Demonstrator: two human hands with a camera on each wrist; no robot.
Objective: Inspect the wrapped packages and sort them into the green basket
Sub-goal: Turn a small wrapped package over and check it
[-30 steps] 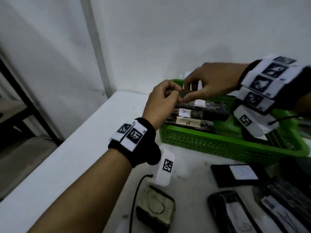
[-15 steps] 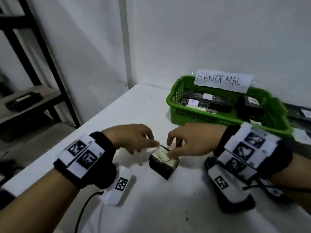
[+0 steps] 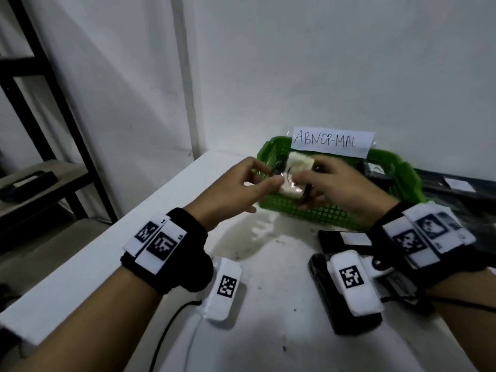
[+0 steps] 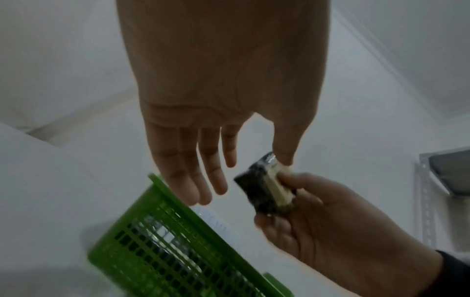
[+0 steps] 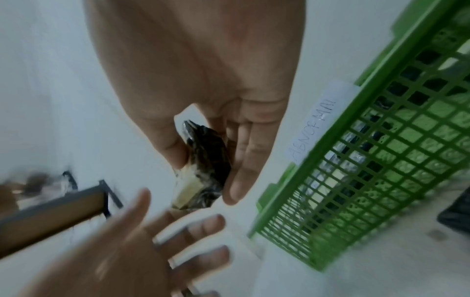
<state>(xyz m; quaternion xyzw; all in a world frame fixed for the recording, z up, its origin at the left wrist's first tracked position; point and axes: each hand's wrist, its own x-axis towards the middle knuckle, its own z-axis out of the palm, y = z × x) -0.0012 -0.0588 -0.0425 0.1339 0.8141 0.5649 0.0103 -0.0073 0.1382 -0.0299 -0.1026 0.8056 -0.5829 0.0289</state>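
A small wrapped package point(image 3: 294, 174), black with a cream face, is held up in front of the green basket point(image 3: 335, 213). My right hand point(image 3: 311, 183) grips it between thumb and fingers, as the right wrist view shows for the package point(image 5: 207, 156) and the hand point(image 5: 207, 174). My left hand point(image 3: 264, 174) is beside it with straight fingers. In the left wrist view the left hand's point(image 4: 244, 176) thumb tip touches the package's point(image 4: 262, 191) upper corner. The basket point(image 4: 157, 241) carries a paper label reading ABNORMAL point(image 3: 332, 142) and holds several dark wrapped packages point(image 3: 375, 170).
Flat black wrapped packages point(image 3: 343, 237) lie on the white table point(image 3: 268, 331) under my right wrist, and more lie at the far right point(image 3: 456, 183). A white wall stands right behind the basket. A black metal shelf point(image 3: 26, 76) stands off the table's left edge.
Half a second ago both hands were down at the small package on the table. The right hand has since lifted it up in front of the basket, and the left hand rose alongside.
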